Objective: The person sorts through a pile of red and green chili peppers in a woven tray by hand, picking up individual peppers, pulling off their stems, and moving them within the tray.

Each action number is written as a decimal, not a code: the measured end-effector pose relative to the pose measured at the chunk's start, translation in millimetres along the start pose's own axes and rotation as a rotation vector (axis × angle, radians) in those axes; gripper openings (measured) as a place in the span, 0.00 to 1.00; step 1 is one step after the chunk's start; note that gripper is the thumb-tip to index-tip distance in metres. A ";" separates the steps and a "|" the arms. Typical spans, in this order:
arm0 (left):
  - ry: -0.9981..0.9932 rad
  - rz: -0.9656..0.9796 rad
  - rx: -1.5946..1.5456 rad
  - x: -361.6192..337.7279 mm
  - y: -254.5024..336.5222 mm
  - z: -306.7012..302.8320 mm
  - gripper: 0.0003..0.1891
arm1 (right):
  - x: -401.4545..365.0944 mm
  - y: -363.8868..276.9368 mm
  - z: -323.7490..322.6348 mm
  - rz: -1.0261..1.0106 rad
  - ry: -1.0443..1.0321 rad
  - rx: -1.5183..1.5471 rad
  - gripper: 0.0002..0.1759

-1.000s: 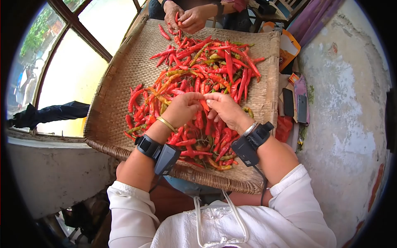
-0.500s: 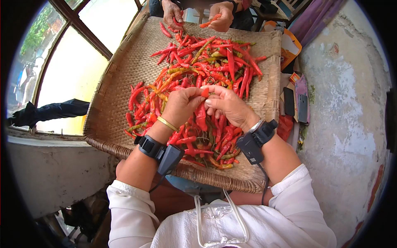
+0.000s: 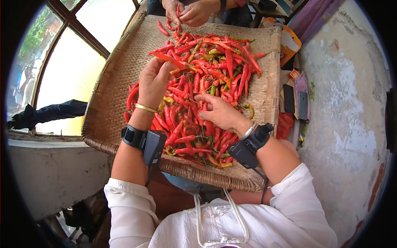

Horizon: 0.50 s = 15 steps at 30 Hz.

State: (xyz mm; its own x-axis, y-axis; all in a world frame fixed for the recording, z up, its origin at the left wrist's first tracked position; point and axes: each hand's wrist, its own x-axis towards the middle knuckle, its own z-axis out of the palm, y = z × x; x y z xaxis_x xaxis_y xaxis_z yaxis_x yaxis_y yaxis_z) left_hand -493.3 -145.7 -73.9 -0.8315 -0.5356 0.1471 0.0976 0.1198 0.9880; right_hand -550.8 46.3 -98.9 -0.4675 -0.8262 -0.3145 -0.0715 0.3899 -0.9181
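Observation:
Between the thumb and fingers of my left hand (image 3: 154, 80) is a long red pepper (image 3: 170, 60), held over the upper left of the pile. My right hand (image 3: 219, 110) is over the middle of the pile, its thumb and index finger apart, and no pepper shows between them. Below both hands, a heap of red peppers (image 3: 188, 138), with a few green and yellowish ones, lies on a woven tray (image 3: 118, 87). Whether my right fingertips touch the peppers cannot be told.
Another person's hands (image 3: 192, 12) hold a red pepper at the tray's far edge. A window (image 3: 68, 70) is on the left, a rough wall (image 3: 343, 91) on the right. Two phones (image 3: 303, 105) lie beside the tray.
My hands were together at a pepper over the middle; now they are apart. My left hand has moved up and left with a pepper. The other person's hands have come together.

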 end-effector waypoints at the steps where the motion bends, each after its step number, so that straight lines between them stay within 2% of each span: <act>1: 0.000 -0.001 0.001 4.7 -2.1 -3.0 0.12 | 0.3 -0.2 -0.1 -0.014 -0.021 -0.011 0.24; 3: 0.176 0.174 0.380 10.4 -10.1 -7.3 0.19 | 3.3 5.2 0.0 -0.011 -0.029 0.041 0.24; 4: 0.176 0.174 0.380 8.6 -17.3 -9.4 0.19 | 4.4 6.9 -0.4 -0.006 -0.037 0.091 0.23; 6: -0.184 0.035 0.510 -0.1 -30.8 -11.8 0.22 | 3.8 2.8 -5.7 -0.010 -0.001 0.166 0.21; 8: -0.413 -0.267 0.375 -18.7 2.0 10.2 0.20 | 2.5 -4.6 -11.3 -0.011 0.036 0.244 0.20; 11: -0.539 -0.237 0.249 -36.8 -1.4 26.8 0.20 | 7.9 -3.6 -16.1 -0.155 0.223 0.559 0.13; 13: -0.554 -0.244 0.210 -46.3 -6.1 35.2 0.20 | 6.3 -7.0 -20.9 -0.132 0.223 0.602 0.13; 15: -0.631 -0.351 0.162 -51.4 -10.9 39.6 0.17 | 6.3 -5.8 -20.0 -0.138 0.235 0.626 0.12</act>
State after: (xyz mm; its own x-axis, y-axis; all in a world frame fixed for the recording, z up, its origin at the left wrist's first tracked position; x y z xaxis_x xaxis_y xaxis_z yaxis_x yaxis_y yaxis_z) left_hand -473.3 -86.4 -94.1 -0.9600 0.0112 -0.2798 -0.2734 0.1780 0.9453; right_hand -571.0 47.0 -90.7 -0.6750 -0.7132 -0.1890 0.3457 -0.0794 -0.9350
